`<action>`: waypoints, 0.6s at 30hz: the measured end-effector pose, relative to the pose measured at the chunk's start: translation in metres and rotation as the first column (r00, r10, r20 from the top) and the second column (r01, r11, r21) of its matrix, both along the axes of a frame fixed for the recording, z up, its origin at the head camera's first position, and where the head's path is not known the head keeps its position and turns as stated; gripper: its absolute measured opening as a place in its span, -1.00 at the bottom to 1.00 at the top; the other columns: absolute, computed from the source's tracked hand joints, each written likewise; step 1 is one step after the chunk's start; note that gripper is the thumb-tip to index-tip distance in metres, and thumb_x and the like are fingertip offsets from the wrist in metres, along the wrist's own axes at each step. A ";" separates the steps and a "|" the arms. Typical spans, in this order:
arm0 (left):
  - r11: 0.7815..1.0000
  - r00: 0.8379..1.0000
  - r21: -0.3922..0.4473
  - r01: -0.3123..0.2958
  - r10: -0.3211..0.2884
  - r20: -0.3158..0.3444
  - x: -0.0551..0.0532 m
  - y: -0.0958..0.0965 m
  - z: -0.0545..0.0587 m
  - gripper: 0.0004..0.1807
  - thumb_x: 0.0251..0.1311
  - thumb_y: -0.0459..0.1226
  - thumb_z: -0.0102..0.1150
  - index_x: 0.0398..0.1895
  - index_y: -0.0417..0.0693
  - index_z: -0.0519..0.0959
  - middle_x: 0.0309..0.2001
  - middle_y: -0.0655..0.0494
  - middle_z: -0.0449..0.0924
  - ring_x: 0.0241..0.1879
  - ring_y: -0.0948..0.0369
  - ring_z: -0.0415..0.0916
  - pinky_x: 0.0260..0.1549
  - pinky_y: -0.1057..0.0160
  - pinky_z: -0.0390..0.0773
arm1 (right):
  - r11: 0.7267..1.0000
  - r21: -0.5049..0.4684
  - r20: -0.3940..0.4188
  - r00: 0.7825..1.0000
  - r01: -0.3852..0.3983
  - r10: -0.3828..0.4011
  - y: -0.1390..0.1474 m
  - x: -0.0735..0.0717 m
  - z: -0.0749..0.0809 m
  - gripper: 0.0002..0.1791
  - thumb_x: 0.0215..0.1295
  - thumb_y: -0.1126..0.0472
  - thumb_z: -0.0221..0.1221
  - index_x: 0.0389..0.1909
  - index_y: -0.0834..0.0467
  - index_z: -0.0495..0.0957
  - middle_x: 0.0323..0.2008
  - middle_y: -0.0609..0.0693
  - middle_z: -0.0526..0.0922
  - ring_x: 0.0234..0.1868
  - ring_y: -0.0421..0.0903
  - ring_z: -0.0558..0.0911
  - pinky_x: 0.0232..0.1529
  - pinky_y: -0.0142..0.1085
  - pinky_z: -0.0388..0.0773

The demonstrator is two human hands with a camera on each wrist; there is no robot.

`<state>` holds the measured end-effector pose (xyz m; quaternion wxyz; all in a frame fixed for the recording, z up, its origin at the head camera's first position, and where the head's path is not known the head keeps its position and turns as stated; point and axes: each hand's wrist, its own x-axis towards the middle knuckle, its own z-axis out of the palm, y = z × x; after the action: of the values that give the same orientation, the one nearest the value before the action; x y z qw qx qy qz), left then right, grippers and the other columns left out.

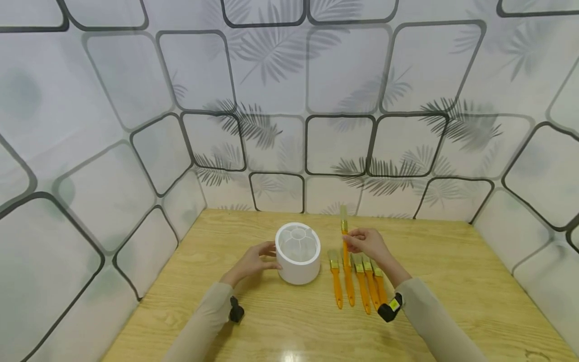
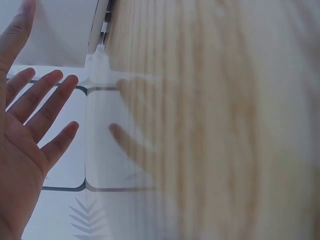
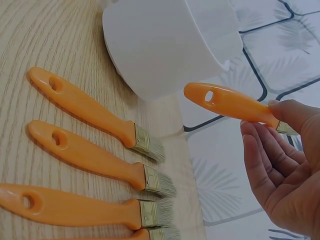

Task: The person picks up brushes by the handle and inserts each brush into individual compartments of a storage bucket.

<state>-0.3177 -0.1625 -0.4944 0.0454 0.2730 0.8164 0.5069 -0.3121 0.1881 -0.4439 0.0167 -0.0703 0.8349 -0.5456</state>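
A white round holder (image 1: 298,271) with clear dividers inside stands upright on the table. Beside its left wall is my left hand (image 1: 255,261), fingers spread and fairly straight; the left wrist view shows the palm facing the holder, and the thumb appears to touch it. My right hand (image 1: 368,245) pinches a paintbrush (image 3: 225,102) by its orange handle near the metal band, raised above the table with bristles up in the head view. Below and around that hand, several more orange-handled paintbrushes (image 1: 362,286) lie in a row, bristles pointing away from me.
The wood-grain table (image 1: 280,327) meets a patterned cloth wall (image 1: 280,151) at the back and on both sides. A dark wrist camera (image 1: 390,308) hangs at the right sleeve and overlaps the handle ends of the rightmost paintbrushes in the head view.
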 end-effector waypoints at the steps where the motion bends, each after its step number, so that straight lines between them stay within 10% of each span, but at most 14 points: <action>1: 1.000 1.000 0.001 -0.008 0.008 -0.006 -0.002 -0.001 -0.004 -0.30 -0.06 -0.31 0.40 0.22 -0.24 0.37 0.09 -0.23 0.49 0.01 -0.16 0.49 0.05 -0.18 0.42 | 1.000 0.000 -0.002 1.000 0.002 -0.002 -0.001 0.000 0.000 -0.52 0.21 0.02 0.22 -0.11 0.38 0.51 -0.41 0.08 0.67 -0.37 -0.01 0.67 -0.19 -0.03 0.63; 7: 0.999 0.999 -0.020 -0.039 0.038 -0.029 -0.012 -0.004 -0.015 -0.32 -0.10 -0.14 0.42 0.18 -0.05 0.44 0.08 -0.01 0.54 -0.02 0.05 0.55 0.05 -0.03 0.48 | 1.000 -0.001 -0.013 1.000 0.018 -0.018 -0.003 -0.004 0.000 -0.54 0.20 0.01 0.23 -0.13 0.36 0.53 -0.42 0.08 0.68 -0.34 0.09 0.66 -0.24 -0.10 0.65; 18: 1.000 1.000 -0.005 -0.008 0.008 -0.020 0.007 -0.002 0.012 -0.37 -0.02 -0.29 0.38 0.17 -0.28 0.41 0.06 -0.22 0.52 0.00 -0.17 0.50 0.07 -0.19 0.40 | 0.998 -0.044 -0.076 0.996 0.037 -0.040 -0.009 -0.007 0.001 -0.54 0.19 0.03 0.24 -0.15 0.38 0.53 -0.38 0.17 0.69 -0.34 0.14 0.68 -0.33 -0.21 0.67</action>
<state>-0.3104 -0.1644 -0.4822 0.0360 0.2746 0.8191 0.5024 -0.3193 0.1796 -0.4431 -0.0275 -0.0752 0.8244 -0.5603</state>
